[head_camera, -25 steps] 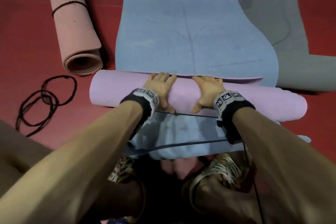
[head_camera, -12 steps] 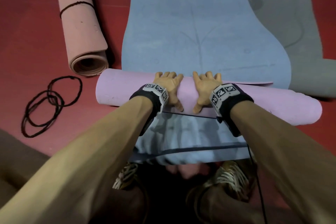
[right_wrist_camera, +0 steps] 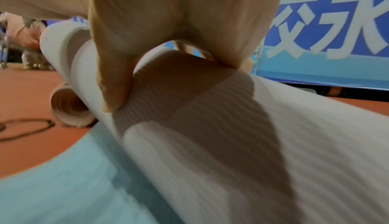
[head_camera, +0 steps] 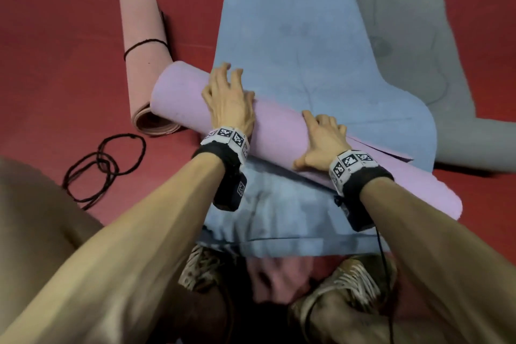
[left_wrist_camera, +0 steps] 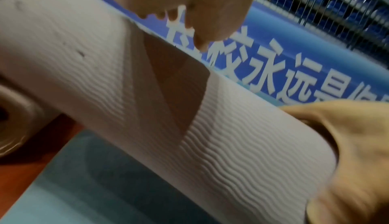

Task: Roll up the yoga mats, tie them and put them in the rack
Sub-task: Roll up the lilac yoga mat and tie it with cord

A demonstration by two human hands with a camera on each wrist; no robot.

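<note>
A lilac mat roll [head_camera: 279,126] lies slantwise across the flat blue mat [head_camera: 293,36], its left end farther from me. My left hand [head_camera: 229,100] sits on the roll's left half; its bent fingers [left_wrist_camera: 202,28] arch over the far side with the tips just off the ribbed surface [left_wrist_camera: 105,94]. My right hand [head_camera: 324,142] grips the roll near the middle, thumb [right_wrist_camera: 113,78] pressed on the near side, fingers over the top. The roll's loose outer flap [head_camera: 391,153] shows beside the right hand.
A pink rolled mat [head_camera: 142,64], tied with a black cord [head_camera: 145,43], lies at the left, touching the lilac roll's end. Loose black cord loops [head_camera: 106,165] lie on the red floor. A grey mat [head_camera: 405,36] spreads at the right. A blue banner [left_wrist_camera: 273,71] stands ahead.
The lilac roll has swung from level to slanted, its left end pushed away from me toward the pink roll. My left hand went forward with it and its flat fingers bent up.
</note>
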